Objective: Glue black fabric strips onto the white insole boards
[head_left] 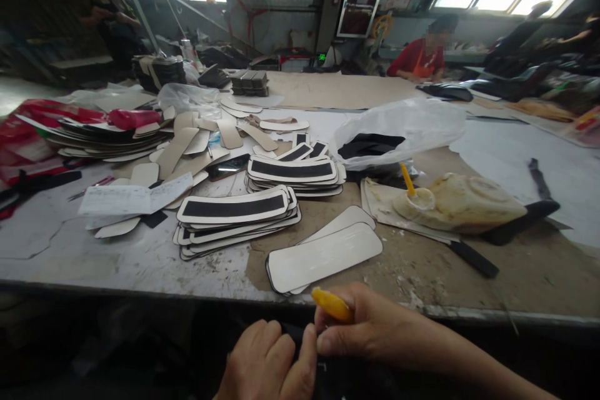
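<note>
My right hand, just off the table's front edge, is closed around a yellow handle; the tool's working end is hidden. Its thumb and forefinger meet close to my left hand, which has its fingers curled in and closed. Whatever lies between the left fingers is too dark to make out. Just beyond the hands, a few white curved panels overlap on brown card. Left of them sits a stack of white panels with black strips, and a second such stack stands behind it.
To the right, a cut-open plastic container with yellowish residue holds a yellow stick. A clear bag has black pieces inside. Leftward lie a phone, a paper booklet and piled panels. A person in red sits across the table.
</note>
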The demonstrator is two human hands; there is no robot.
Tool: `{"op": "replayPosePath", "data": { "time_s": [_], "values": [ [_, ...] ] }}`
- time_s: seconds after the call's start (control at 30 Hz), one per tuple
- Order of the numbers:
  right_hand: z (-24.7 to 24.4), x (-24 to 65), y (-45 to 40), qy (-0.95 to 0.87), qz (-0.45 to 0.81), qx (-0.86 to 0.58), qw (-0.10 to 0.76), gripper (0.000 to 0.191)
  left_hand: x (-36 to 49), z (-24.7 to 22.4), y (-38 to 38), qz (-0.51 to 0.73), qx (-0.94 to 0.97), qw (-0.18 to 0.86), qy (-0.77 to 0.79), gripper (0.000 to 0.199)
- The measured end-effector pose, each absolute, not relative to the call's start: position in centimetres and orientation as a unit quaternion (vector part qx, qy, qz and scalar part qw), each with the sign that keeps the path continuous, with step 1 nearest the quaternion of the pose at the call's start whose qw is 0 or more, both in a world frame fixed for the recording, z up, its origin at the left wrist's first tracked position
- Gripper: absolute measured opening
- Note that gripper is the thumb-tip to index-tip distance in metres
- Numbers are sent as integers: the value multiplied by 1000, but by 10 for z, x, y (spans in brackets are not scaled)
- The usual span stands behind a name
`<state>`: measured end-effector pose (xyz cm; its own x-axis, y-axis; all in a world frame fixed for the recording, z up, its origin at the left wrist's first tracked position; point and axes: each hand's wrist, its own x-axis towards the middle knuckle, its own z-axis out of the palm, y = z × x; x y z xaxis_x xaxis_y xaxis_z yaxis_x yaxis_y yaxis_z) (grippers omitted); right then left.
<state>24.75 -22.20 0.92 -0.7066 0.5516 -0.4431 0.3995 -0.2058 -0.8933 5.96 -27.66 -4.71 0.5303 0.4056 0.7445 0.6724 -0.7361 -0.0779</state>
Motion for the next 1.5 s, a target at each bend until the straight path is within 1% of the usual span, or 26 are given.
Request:
{"op": "replayPosePath", "data": {
  "time_s": [0.1,0.2,0.3,0.37,0.4,0.47,0.5,0.57,0.6,0.67,0.73,0.8,0.87,0.97,1.07,1.17,1.33,1.4,1.5],
  "values": [
    [7,247,-220,-634,678,-368,57,15,61,-50,-278,-378,-845,180,-332,21],
    [9,248,-217,-669,645,-368,34,9,60,-57,-280,-377,-837,167,-361,26],
    [10,252,-209,-698,597,-397,1,10,58,-62,-283,-377,-818,108,-420,28],
    [10,255,-201,-719,552,-423,-4,13,57,-64,-282,-430,-760,11,-487,26],
    [9,257,-197,-728,532,-433,-5,14,57,-64,-280,-467,-701,-57,-536,24],
    [9,259,-189,-739,509,-442,-5,16,56,-64,-273,-516,-526,-217,-641,21],
    [9,259,-186,-743,505,-440,-3,16,56,-64,-269,-518,-427,-294,-680,23],
    [11,258,-179,-745,508,-433,2,17,56,-64,-258,-496,-260,-419,-715,36],
    [14,257,-176,-743,513,-430,6,17,56,-64,-253,-484,-208,-463,-713,43],
    [20,253,-170,-735,538,-413,14,14,55,-64,-244,-471,-157,-513,-701,53],
    [24,248,-163,-714,584,-386,19,14,55,-64,-239,-465,-148,-532,-692,55],
    [24,241,-155,-696,621,-361,19,15,56,-64,-236,-458,-159,-541,-687,51],
    [17,234,-147,-703,616,-357,7,15,56,-63,-235,-445,-177,-548,-686,45],
    [-2,226,-137,-758,515,-400,-28,13,57,-64,-234,-431,-192,-551,-688,35],
    [-18,221,-133,-804,397,-440,-53,17,57,-65,-233,-421,-193,-553,-693,29],
    [-25,221,-132,-821,361,-439,-60,21,58,-63,-231,-413,-196,-557,-694,30],
    [-25,220,-130,-819,373,-432,-51,21,58,-57,-226,-409,-203,-570,-683,38],
    [-22,220,-129,-805,404,-432,-39,19,58,-57,-224,-407,-200,-575,-681,38],
    [-14,220,-128,-771,486,-411,-15,13,57,-60,-223,-404,-196,-579,-680,38]
  ]
}}
